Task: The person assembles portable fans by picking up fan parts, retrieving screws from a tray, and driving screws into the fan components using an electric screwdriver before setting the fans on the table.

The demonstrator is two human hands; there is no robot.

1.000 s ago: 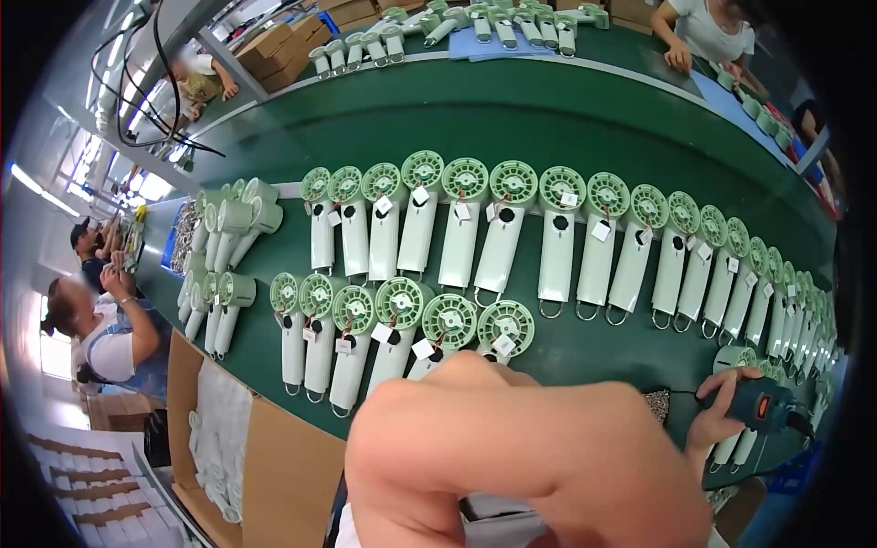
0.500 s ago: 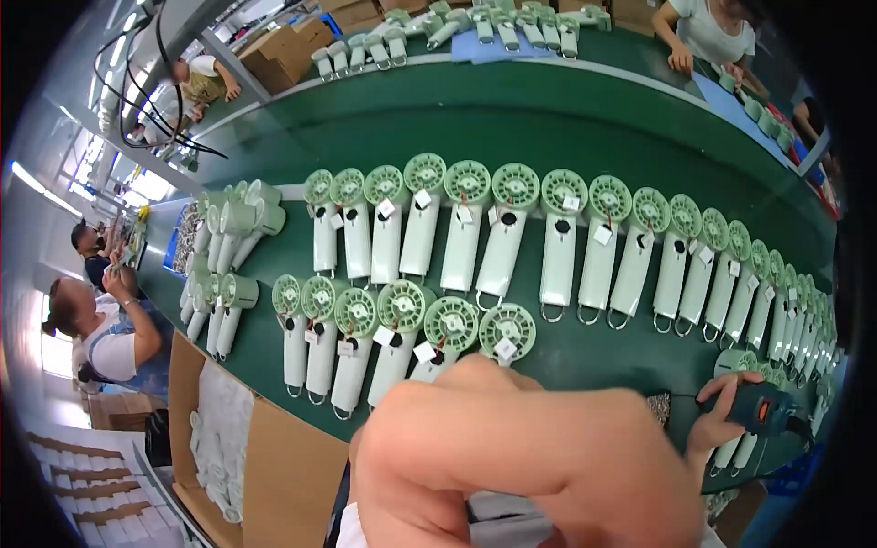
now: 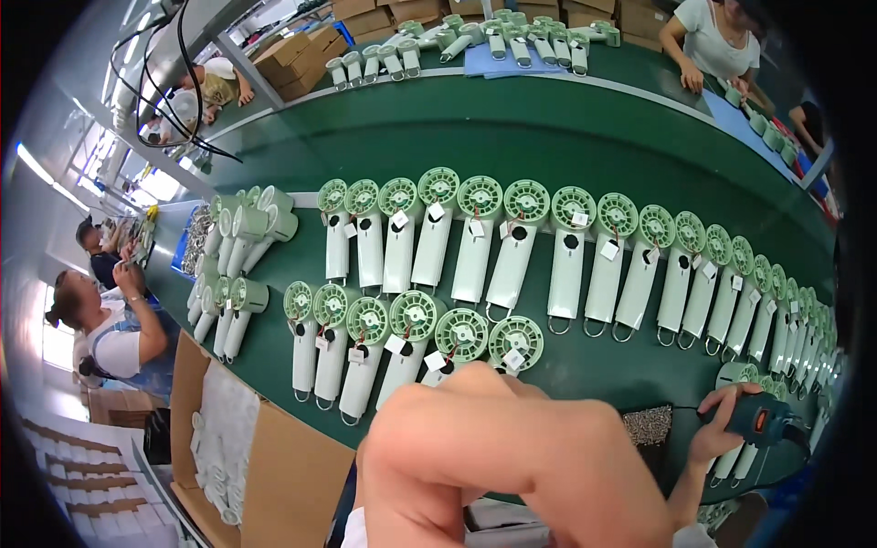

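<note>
My left hand (image 3: 512, 457) looms large at the bottom middle, close to the view, with its fingers curled. Whatever it holds, if anything, is hidden. At the lower right, my right hand (image 3: 717, 427) is wrapped round a dark teal electric screwdriver (image 3: 760, 418) with an orange switch. Beyond my left hand lies a short row of pale green handheld fans (image 3: 367, 321), their round heads uncovered and small white tags on wires. The nearest fan head (image 3: 516, 343) shows just past my knuckles, its handle covered. Between my hands sits a tray of small screws (image 3: 647, 426).
A longer row of fans (image 3: 566, 260) crosses the green table (image 3: 384, 128). Upright fan bodies (image 3: 239, 228) cluster at left beside a blue bin (image 3: 194, 239). An open cardboard box (image 3: 297, 447) holds white parts. Several people work around; one person (image 3: 717, 46) sits across, far right.
The whole view has shifted, so the table and fans appear slightly lower. My left hand covers less on its right side, exposing more of the screw tray. My right hand keeps hold of the screwdriver.
</note>
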